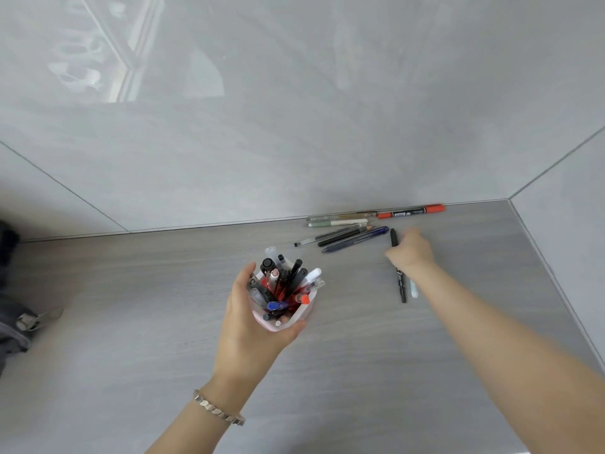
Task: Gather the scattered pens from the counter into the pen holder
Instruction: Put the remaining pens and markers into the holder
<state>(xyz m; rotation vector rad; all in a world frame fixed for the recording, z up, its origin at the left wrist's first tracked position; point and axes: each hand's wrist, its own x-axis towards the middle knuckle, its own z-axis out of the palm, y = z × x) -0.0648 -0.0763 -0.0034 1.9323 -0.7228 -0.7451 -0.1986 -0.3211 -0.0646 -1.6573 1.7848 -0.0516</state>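
Head view — what's happening?
— Left hand point(253, 317) is gripping the pen holder point(284, 317) mid-frame; right hand point(409, 250) is closing on a black marker point(397, 267), right-centre surface point(163, 290). Pinching mid-barrel should help.

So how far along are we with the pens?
Well along, not finished. The pen holder, gripped in the left hand, is already packed with pens. The right hand is closed around a black marker on the counter, with a pale pen beside it. Left: a cluster of pens by the wall, plus the orange marker.
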